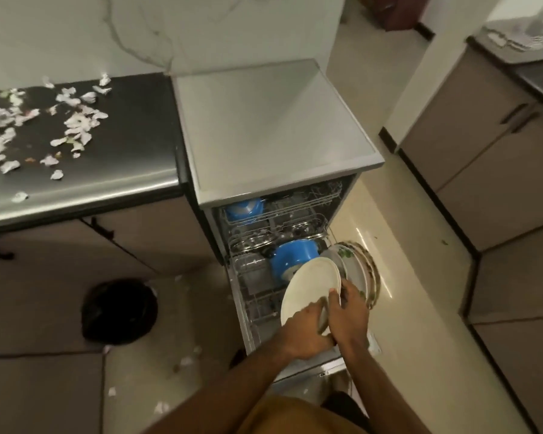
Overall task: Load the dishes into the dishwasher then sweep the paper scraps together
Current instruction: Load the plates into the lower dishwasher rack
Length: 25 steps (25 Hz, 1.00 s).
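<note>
Left hand point(308, 335): reaches in low, fingers curled round the white plate's point(308, 281) near edge.
Right hand point(348, 314): fingers and thumb pinch the same plate's right rim.
White plate: tilted on edge over the dishwasher's point(264, 126) pulled-out lower rack point(254, 296), just beside the blue pot point(295, 258) and the standing patterned plates point(362, 270).
Paper scraps point(29, 126): scattered on the dark countertop point(132, 145).
Room: beige floor tiles point(44, 393), black bin point(119, 311).

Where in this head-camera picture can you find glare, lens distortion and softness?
Head view: glare streaks the counter edge and the glossy floor; the wide lens bows the dishwasher top; the paper scraps and the white plate, in left hand and right hand, look soft; light is dim.
</note>
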Each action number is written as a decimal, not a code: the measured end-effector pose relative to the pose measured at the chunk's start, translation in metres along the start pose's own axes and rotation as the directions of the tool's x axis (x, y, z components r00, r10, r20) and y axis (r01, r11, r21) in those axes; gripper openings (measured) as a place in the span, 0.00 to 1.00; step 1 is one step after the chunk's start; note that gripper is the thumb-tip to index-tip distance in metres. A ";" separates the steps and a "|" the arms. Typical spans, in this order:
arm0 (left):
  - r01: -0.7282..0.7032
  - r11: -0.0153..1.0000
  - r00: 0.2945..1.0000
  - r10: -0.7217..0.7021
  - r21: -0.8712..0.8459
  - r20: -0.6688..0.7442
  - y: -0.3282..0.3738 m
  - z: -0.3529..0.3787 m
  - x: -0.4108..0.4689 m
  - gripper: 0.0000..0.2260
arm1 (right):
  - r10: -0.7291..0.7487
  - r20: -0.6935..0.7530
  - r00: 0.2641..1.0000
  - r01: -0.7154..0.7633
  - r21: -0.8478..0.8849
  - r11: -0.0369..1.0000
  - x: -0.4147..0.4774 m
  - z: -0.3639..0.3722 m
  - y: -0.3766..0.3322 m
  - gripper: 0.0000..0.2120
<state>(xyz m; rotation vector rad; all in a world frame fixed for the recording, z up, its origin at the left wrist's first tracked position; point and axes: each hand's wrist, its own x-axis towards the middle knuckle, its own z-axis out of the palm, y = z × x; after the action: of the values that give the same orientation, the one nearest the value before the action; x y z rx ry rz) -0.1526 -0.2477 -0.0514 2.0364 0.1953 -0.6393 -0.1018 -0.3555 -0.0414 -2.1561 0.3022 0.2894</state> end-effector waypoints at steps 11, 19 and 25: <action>0.540 0.821 0.814 -0.454 0.185 -0.362 0.027 0.080 0.081 0.34 | -0.062 0.663 0.746 0.112 -0.033 0.993 0.104 -0.037 0.042 0.26; 0.654 0.749 0.636 -0.621 -0.108 -0.458 -0.089 0.080 0.155 0.17 | 0.031 0.743 0.668 0.149 -0.175 0.973 0.169 -0.001 0.164 0.18; 0.664 0.711 0.557 -0.677 -0.233 -0.481 -0.188 0.096 0.204 0.20 | 0.103 0.720 0.686 0.104 -0.238 0.966 0.200 0.051 0.262 0.18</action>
<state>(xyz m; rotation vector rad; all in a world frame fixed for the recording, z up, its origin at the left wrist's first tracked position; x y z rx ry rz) -0.0859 -0.2532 -0.3374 2.0395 1.3824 -0.4762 -0.0026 -0.4801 -0.3344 -2.0940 -0.2194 1.2152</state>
